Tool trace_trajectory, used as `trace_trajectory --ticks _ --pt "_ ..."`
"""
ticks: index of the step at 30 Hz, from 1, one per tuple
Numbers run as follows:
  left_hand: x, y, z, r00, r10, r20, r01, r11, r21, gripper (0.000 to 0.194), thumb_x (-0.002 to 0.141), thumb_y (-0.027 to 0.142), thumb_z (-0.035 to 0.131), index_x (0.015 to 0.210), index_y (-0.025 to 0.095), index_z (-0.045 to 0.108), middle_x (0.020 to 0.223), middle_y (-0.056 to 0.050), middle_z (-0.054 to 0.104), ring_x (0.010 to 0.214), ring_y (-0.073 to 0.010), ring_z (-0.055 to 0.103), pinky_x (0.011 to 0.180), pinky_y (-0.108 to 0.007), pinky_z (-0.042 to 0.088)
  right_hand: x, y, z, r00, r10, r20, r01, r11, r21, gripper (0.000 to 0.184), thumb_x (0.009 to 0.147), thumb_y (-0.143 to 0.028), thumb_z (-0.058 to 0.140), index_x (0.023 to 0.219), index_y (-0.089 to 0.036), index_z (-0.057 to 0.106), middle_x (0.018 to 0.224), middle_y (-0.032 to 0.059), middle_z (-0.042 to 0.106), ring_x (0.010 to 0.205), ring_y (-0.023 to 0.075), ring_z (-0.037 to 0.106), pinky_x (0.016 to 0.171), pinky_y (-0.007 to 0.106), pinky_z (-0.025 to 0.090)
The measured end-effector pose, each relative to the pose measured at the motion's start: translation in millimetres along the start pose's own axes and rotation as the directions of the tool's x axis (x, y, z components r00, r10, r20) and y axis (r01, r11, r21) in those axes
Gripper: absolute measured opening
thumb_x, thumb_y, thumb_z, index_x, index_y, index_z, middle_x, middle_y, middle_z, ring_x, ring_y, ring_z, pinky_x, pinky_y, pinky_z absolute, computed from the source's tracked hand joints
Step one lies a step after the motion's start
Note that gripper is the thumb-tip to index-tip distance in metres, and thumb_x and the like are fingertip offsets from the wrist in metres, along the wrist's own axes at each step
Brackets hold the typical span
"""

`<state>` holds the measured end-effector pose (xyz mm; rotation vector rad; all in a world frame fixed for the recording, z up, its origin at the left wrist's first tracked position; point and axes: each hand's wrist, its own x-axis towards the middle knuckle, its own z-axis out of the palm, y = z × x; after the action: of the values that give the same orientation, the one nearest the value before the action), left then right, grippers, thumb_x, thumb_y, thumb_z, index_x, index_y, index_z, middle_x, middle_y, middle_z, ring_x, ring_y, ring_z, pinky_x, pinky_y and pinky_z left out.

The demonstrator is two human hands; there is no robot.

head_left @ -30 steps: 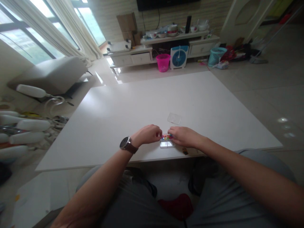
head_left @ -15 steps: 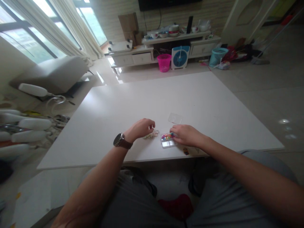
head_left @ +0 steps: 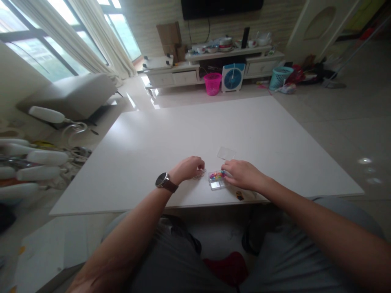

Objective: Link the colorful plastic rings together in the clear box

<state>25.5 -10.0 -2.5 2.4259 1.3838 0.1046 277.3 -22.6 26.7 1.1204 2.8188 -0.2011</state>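
Observation:
A small clear plastic box with compartments lies near the front of the table. Several bright multicoloured beads fill its far compartments, while the near ones look bare. My right hand grips the box's right side, fingers at the far corner and thumb nearer me. Just left of the box, my left hand, with a watch on its wrist, is closed with fingertips bent down at a small pile of pale ring-like pieces. The hand covers most of the pile, and what its fingertips hold is hidden.
Behind the box lies a clear flat lid on the white table. A small dark and yellow piece sits by the front edge, below my right hand. Beyond the table stand a pink basket and a blue fan.
My left hand has moved slightly right and its fingers have closed down over the pale pile. My right hand stays at the box. The camera view has shifted a little.

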Motion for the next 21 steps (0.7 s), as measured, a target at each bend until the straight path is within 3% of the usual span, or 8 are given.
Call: trace_trajectory --ticks 21 --pt "6 2 5.4 0.993 -0.042 0.106 0.037 0.998 0.055 0.01 0.078 0.02 0.059 0.08 0.016 0.068 0.087 -0.007 0.067 0.072 -0.0166 0.061 0.066 -0.026 0.045 -10 -3 -9 0.997 -0.058 -0.047 0.058 0.998 0.011 0.016 0.091 -0.03 0.052 0.098 -0.019 0.063 0.099 0.0073 0.066 0.091 0.0218 0.059 0.072 0.03 0.04"
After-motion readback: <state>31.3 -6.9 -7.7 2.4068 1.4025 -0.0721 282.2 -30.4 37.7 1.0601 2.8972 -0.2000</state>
